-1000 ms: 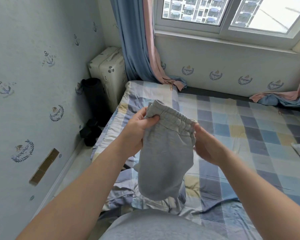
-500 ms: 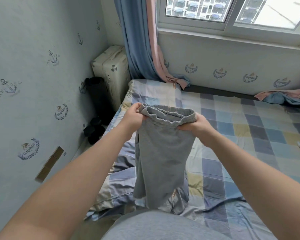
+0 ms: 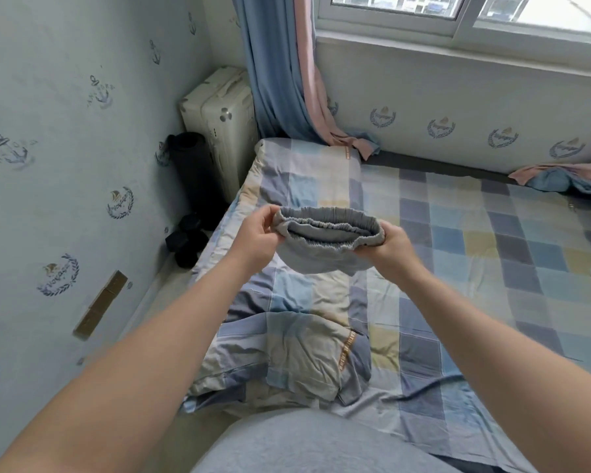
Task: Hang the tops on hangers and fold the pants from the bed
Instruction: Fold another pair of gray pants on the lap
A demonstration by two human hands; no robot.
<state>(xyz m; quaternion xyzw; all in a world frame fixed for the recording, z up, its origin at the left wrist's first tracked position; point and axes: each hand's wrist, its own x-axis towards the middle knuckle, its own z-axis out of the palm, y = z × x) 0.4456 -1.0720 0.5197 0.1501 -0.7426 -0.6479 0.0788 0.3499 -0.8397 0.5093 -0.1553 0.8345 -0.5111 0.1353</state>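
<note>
Checked bed (image 3: 492, 254) beneath. I see the grey pants (image 3: 325, 259) held above its left side. Waistband long axis runs left-right, opening faces me, legs hang down. Left hand (image 3: 253, 238) and right hand (image 3: 394, 245) each pinch one waistband end, fingers curled.

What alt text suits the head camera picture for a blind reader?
A person's left hand and right hand grip grey pants by the elastic waistband, one at each end, above a checked bed. A white suitcase, black dumbbells and a blue curtain fill the far corner.
</note>
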